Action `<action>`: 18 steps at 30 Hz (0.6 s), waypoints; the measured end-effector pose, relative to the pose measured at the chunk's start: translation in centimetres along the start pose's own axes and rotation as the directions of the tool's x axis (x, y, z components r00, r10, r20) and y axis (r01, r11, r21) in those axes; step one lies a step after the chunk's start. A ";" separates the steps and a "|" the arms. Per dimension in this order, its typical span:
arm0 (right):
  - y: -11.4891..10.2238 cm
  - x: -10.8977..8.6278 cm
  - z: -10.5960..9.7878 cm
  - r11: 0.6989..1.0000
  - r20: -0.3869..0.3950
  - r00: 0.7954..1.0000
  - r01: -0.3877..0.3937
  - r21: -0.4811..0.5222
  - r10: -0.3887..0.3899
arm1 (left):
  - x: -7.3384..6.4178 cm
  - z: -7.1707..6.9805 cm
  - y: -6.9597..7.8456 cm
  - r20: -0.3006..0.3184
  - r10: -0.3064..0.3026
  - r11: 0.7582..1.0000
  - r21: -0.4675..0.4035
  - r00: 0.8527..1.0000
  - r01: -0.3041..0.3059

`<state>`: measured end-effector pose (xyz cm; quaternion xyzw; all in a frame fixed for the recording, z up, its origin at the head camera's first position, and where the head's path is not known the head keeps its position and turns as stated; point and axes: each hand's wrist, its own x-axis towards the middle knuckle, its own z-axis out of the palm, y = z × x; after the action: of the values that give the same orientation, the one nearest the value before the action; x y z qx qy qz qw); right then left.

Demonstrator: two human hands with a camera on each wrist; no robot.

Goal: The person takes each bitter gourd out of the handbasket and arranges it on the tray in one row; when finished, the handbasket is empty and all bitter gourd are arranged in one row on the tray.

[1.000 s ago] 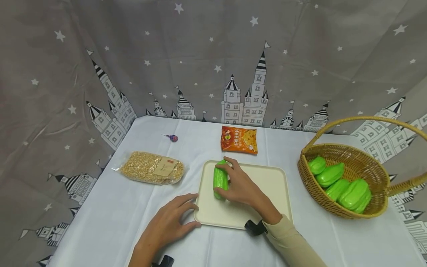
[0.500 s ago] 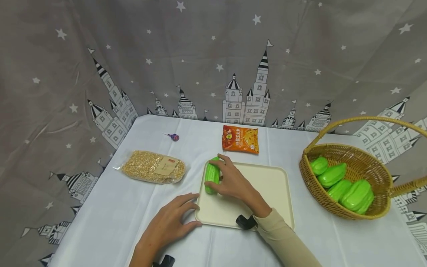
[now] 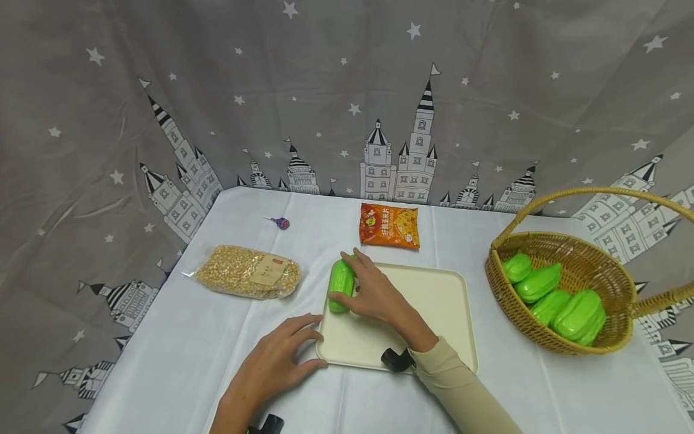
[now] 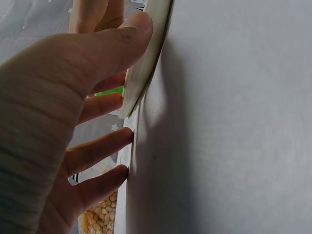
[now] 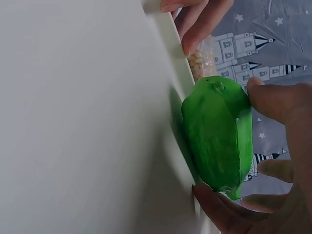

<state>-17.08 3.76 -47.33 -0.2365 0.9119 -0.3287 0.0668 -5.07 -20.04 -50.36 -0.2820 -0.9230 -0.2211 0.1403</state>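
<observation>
In the head view my right hand (image 3: 374, 289) holds a shiny green, ridged star fruit (image 3: 341, 283) over the left side of a cream tray (image 3: 423, 325). The right wrist view shows the thumb at one end of the star fruit (image 5: 217, 131) and the fingertips at its other end, close to the tray's rim (image 5: 183, 73). My left hand (image 3: 273, 358) lies at the tray's front left corner with its fingers loosely spread. Its thumb and fingertips touch the tray's edge (image 4: 144, 63) in the left wrist view.
A wicker basket (image 3: 504, 307) with several green star fruits (image 3: 577, 316) stands at the right, its handle arching high. Behind the tray lies an orange snack packet (image 3: 389, 225). To the left are a clear bag of corn kernels (image 3: 246, 272) and a small lollipop (image 3: 281, 223).
My right hand has moved the star fruit left across the tray to its left edge, only slightly in the last half second. The left hand has stayed in place.
</observation>
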 end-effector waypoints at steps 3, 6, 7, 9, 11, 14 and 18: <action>0.1 0.0 0.0 1.000 0.000 1.000 -0.008 0.003 0.008 | 0.0 0.0 0.0 0.000 -0.001 1.000 0.003 1.000 0.001; 0.2 0.0 0.0 1.000 0.004 1.000 -0.016 0.003 0.016 | 0.1 0.0 -0.1 0.005 -0.004 1.000 0.002 1.000 0.004; 0.2 -0.1 0.0 1.000 0.003 1.000 -0.019 0.005 0.019 | 0.1 0.0 -0.1 0.007 -0.006 1.000 0.001 1.000 0.006; 0.2 -0.1 -0.2 1.000 0.005 1.000 -0.025 0.004 0.024 | 0.2 0.0 -0.1 0.013 -0.009 1.000 -0.003 1.000 0.009; 0.3 -0.2 -0.4 1.000 0.003 1.000 -0.022 0.000 0.022 | 0.2 0.0 -0.1 0.015 -0.010 1.000 -0.005 1.000 0.010; 0.4 -0.6 -0.8 1.000 -0.006 1.000 -0.010 -0.013 0.010 | 0.1 0.0 -0.1 0.012 -0.009 1.000 -0.007 1.000 0.009; 0.5 -1.5 -2.1 1.000 -0.033 0.999 -0.008 -0.010 0.008 | 0.0 0.0 -0.1 0.010 -0.008 1.000 -0.002 1.000 0.008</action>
<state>-16.55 6.00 -46.09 -0.2276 0.9154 -0.3278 0.0518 -5.14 -20.07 -50.36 -0.2797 -0.9246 -0.2209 0.1345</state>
